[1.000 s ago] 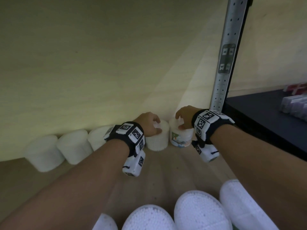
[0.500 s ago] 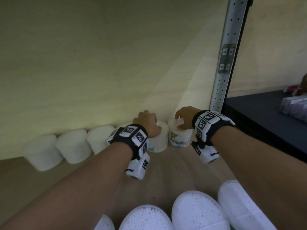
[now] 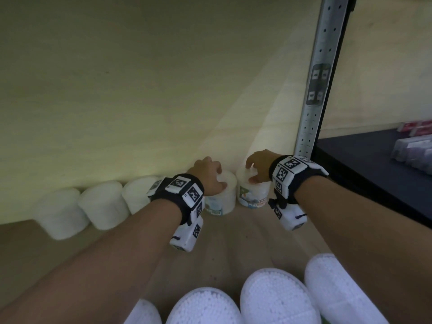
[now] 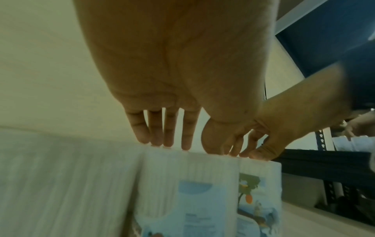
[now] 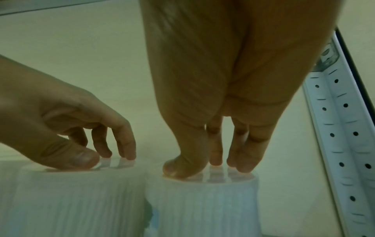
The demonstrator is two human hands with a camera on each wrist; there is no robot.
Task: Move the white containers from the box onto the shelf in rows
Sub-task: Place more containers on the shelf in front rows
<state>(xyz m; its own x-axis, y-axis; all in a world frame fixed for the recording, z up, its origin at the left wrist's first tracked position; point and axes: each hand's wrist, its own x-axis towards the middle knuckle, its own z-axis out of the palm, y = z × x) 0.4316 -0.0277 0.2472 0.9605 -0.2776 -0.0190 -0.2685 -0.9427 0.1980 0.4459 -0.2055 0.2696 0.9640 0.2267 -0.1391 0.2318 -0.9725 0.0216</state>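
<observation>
Two white containers with printed labels stand side by side at the back of the wooden shelf (image 3: 233, 235), against the wall. My left hand (image 3: 211, 175) (image 4: 162, 136) rests its fingertips and thumb on the lid of the left container (image 3: 222, 202) (image 4: 186, 184) (image 5: 77, 200). On the lid of the right container (image 3: 252, 195) (image 5: 202, 205) my right hand (image 3: 257, 164) (image 5: 213, 160) touches down with fingertips and thumb. Neither hand wraps round a container's side.
Three more white containers (image 3: 102, 204) line the back wall to the left. Several white containers (image 3: 273, 295) show from above at the bottom edge. A perforated metal post (image 3: 315, 90) stands right of my right hand, with a dark shelf (image 3: 374, 171) holding packets beyond it.
Both hands stay on the same two containers, which have shifted only slightly along the back wall. The view has drifted a little.
</observation>
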